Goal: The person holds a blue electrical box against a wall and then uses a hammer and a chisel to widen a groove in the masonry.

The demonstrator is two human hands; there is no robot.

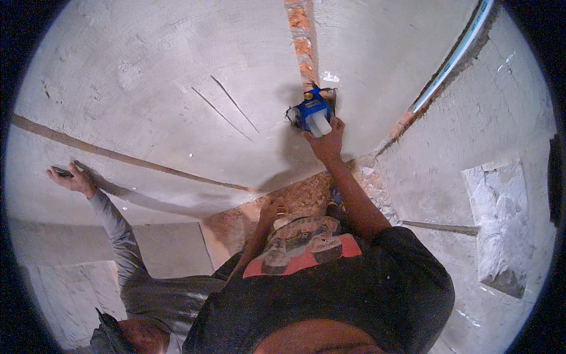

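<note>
My right hand (328, 141) reaches up to the wall, its fingers gripping a blue valve body (313, 110) by the white blocky cover (319, 124) at its lower end. A brass fitting (308, 96) shows at the top of the blue part. The valve body sits at a rough hole in the plaster, at the lower end of a chased groove with exposed orange brick (302, 44). Low in front of my shirt is my left hand (271, 209), bent close to my body. Its fingers are dim and partly hidden, so their hold cannot be made out.
At left, a co-worker in a grey sleeve (112, 218) holds a small dark object (62, 171) against the wall. A long groove (135, 159) crosses that wall. A light-blue pipe (454, 56) lies in a channel at right. A whitish patch (498, 224) marks the right wall. Rubble (306, 197) lies below.
</note>
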